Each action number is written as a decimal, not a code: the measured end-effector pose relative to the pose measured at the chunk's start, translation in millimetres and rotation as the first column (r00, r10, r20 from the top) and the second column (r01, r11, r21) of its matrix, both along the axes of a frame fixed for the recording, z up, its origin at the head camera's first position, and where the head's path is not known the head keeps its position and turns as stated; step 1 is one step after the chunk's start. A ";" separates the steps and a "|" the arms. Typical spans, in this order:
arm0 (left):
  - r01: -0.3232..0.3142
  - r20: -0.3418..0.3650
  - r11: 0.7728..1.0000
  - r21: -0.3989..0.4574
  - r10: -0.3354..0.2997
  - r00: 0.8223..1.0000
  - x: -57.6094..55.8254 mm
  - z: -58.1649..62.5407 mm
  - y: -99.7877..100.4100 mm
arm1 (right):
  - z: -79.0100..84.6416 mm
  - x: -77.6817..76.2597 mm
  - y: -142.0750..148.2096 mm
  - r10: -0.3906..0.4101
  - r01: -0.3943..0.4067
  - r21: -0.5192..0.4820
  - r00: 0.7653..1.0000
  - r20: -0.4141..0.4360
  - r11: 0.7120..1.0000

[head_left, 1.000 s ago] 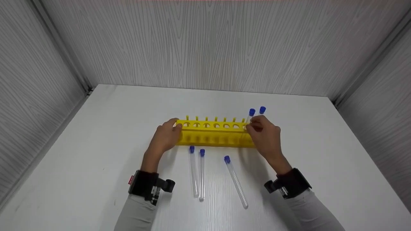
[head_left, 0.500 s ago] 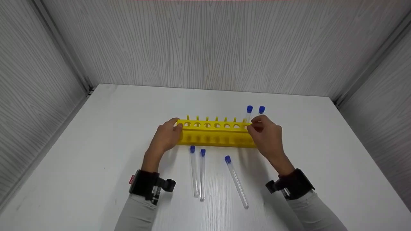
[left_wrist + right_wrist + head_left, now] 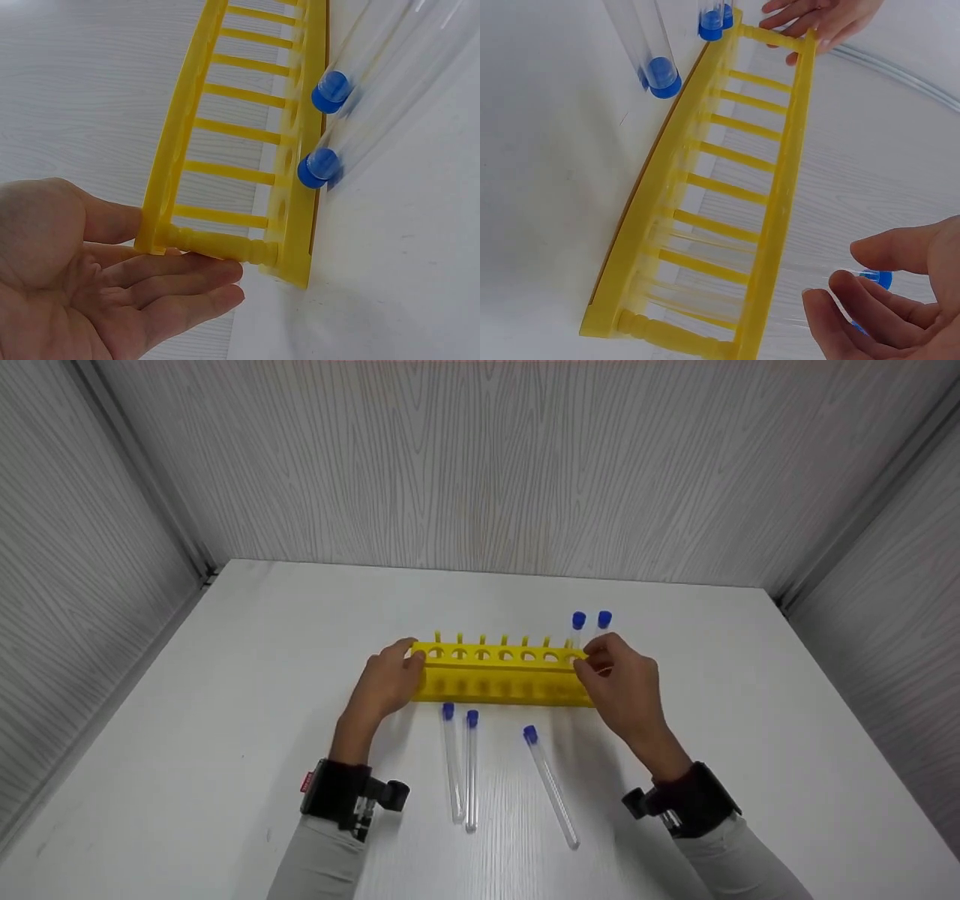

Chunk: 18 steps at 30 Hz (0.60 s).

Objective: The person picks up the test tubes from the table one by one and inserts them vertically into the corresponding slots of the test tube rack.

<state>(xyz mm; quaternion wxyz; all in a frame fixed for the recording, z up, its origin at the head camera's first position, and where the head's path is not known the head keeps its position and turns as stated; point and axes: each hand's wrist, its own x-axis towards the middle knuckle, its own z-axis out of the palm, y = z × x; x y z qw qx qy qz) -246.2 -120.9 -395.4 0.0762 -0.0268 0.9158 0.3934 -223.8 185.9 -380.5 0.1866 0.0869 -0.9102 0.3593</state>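
A yellow test tube rack (image 3: pixel 495 686) stands lengthwise across the table. My left hand (image 3: pixel 388 682) grips its left end, thumb on the top bar and fingers behind. In the left wrist view, the fingers (image 3: pixel 187 277) lie along the end post. Two clear test tubes with blue caps, an inner one (image 3: pixel 578 620) and an outer one (image 3: pixel 604 619), stand in the right-end holes. My right hand (image 3: pixel 626 682) is beside them. In the right wrist view its thumb (image 3: pixel 896 250) and fingertips are apart, with the inner tube passing behind the gap.
Three capped test tubes lie on the white table in front of the rack: a left one (image 3: pixel 452 765), one beside it (image 3: pixel 472 780) and a right one (image 3: pixel 551 787). A wood-grain panel (image 3: pixel 480 465) rises behind the table, with more panels at both sides.
The inner test tube's cap has shifted left, and the tube stands more upright in its hole. My right hand's thumb and fingertips have parted slightly. My left hand keeps its grip.
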 end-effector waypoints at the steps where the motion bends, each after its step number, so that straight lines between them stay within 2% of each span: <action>1: -0.002 0.003 1.000 0.002 0.002 1.000 -0.1 -0.1 0.0 | 0.7 1.5 -0.8 0.005 -0.005 0.007 1.000 0.008 1.000; 5: -0.002 0.007 1.000 0.008 0.002 1.000 -0.7 -0.5 0.1 | 1.8 7.0 -3.1 0.035 -0.036 0.038 0.998 0.044 0.999; 9: -0.001 0.003 1.000 0.007 0.001 1.000 -1.8 -1.0 -0.4 | -0.1 10.9 -5.7 0.050 -0.062 0.086 0.989 0.140 0.994; 15: 0.011 -0.024 1.000 -0.003 -0.011 1.000 -1.0 -2.9 -1.2 | -16.9 15.6 -10.2 0.057 -0.102 0.147 0.957 0.284 0.984; 18: 0.011 -0.034 1.000 -0.002 -0.012 0.999 0.2 -3.5 -1.7 | -26.6 18.7 -13.5 0.058 -0.120 0.157 0.934 0.353 0.980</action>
